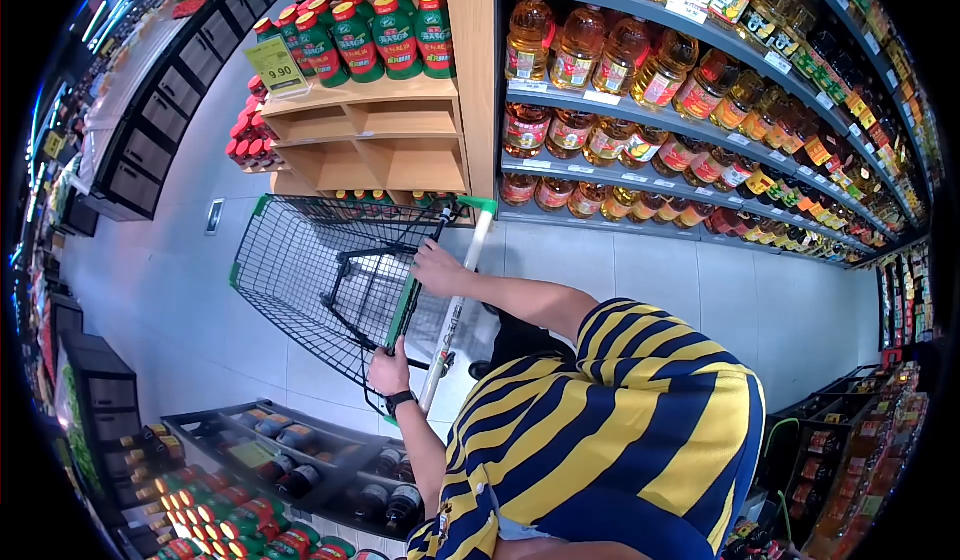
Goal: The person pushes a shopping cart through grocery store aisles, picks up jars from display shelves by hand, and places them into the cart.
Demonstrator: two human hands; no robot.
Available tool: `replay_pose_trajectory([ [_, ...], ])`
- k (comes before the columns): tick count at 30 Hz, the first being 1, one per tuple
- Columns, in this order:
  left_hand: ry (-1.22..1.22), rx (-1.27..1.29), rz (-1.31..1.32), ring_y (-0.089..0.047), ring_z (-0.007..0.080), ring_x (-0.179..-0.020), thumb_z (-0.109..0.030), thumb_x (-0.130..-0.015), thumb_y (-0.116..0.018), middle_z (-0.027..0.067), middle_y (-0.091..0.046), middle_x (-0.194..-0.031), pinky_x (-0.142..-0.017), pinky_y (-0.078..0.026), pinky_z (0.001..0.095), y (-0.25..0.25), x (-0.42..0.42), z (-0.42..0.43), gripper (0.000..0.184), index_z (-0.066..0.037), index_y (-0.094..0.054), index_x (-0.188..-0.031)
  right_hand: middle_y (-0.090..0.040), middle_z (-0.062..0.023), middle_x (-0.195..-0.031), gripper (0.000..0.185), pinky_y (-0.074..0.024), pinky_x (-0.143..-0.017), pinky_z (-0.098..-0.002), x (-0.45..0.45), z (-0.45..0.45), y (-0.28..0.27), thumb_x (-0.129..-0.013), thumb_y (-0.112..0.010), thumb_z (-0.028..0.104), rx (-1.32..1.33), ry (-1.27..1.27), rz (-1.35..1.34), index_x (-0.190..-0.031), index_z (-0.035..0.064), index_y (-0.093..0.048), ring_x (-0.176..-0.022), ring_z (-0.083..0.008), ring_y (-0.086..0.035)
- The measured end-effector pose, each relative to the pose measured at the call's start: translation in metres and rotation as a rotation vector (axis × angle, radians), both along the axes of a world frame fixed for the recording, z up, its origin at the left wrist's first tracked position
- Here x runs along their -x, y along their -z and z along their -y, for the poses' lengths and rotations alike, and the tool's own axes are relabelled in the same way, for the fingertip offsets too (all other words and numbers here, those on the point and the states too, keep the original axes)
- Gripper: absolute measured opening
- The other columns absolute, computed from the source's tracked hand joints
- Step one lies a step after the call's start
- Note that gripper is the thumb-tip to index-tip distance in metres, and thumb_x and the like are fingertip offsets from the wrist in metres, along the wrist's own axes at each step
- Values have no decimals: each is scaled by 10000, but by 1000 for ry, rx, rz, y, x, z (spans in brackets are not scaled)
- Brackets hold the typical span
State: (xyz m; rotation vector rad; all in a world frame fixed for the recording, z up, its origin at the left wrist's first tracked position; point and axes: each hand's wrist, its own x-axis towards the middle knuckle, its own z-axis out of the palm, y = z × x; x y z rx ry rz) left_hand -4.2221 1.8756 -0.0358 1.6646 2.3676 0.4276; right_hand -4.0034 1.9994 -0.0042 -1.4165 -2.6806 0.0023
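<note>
A wire shopping cart (290,235) with green corners stands in the aisle to the left of my body. Its basket shows bare mesh, with a black folding frame (345,257) inside. My left hand (388,370), with a dark watch on the wrist, is closed on the lower end of the cart's green bar (405,310). Near the upper end of this bar, my right hand (440,267) is closed too, its fingertips partly hidden. The white push handle (455,320) runs beside the bar, nearer my body, under my forearms.
Beyond the cart, a wooden shelf (365,120) holds green-and-red bottles and a price card (277,68). Grey shelves (620,115) of oil bottles line the upper right. A dark display stand (300,460) with bottles sits close below my left arm. Tiled floor (190,300) surrounds the cart.
</note>
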Motion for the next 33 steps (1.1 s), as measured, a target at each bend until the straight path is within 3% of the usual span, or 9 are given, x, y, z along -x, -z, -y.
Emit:
replay_pose_trajectory([
  [3, 14, 11, 17, -665, 354, -672, -631, -742, -642, 164, -673, -705, -599, -513, 454, -3, 3, 1, 573, -62, -701, -777, -612, -71, -822, 130, -319, -1004, -459, 6, 5, -2, -767, -552, 105, -101, -4, -6, -785, 85, -679, -929, -238, -554],
  [5, -14, 114, 43, -668, 364, -774, -615, -769, -619, 170, -688, -793, -686, -515, 466, -14, 4, 0, 547, -80, -716, -828, -614, -62, -804, 111, -325, -984, -449, 10, 6, -5, -757, -575, 120, -109, -12, 10, -774, 90, -681, -913, -235, -556],
  [7, -3, 108, 32, -668, 361, -777, -623, -771, -612, 168, -689, -794, -685, -514, 466, -10, 8, 1, 556, -80, -716, -830, -617, -54, -786, 94, -330, -964, -439, 17, 4, -3, -748, -598, 135, -120, -25, 27, -764, 96, -682, -898, -232, -559],
  [9, 18, 81, 18, -668, 359, -786, -633, -773, -601, 165, -690, -798, -686, -513, 466, -7, 10, 2, 568, -81, -717, -837, -621, -56, -787, 140, -346, -936, -444, 24, 2, -2, -671, -675, 183, 19, 0, 53, -786, 104, -680, -877, -232, -573],
  [16, 29, 91, 23, -667, 357, -801, -641, -775, -591, 164, -691, -807, -692, -512, 470, -8, 16, 3, 580, -82, -720, -859, -657, -41, -811, 85, -353, -879, -405, 36, 0, -1, -669, -677, 191, 98, 23, 129, -727, 133, -702, -884, -211, -580],
  [22, 30, 131, 53, -662, 366, -802, -628, -778, -594, 173, -689, -818, -710, -506, 462, -8, 19, -4, 578, -71, -718, -873, -666, -27, -863, 162, -347, -887, -388, 41, -10, -1, -696, -719, 300, 178, 47, 215, -757, 149, -722, -943, -204, -572],
  [28, 55, 59, 3, -668, 349, -726, -625, -777, -610, 169, -681, -747, -648, -514, 449, -4, 16, -9, 572, -64, -713, -820, -648, -52, -988, 394, -343, -908, -391, 36, -18, -8, -686, -747, 384, 293, 10, 236, -964, 111, -690, -1006, -219, -549],
  [33, 49, 58, 5, -664, 352, -729, -605, -785, -615, 165, -680, -744, -640, -512, 450, 2, 13, -12, 547, -68, -715, -814, -608, -137, -1109, 494, -316, -1026, -479, 29, -15, -29, -723, -733, 374, 350, -77, 247, -1105, 80, -624, -1115, -281, -519],
])
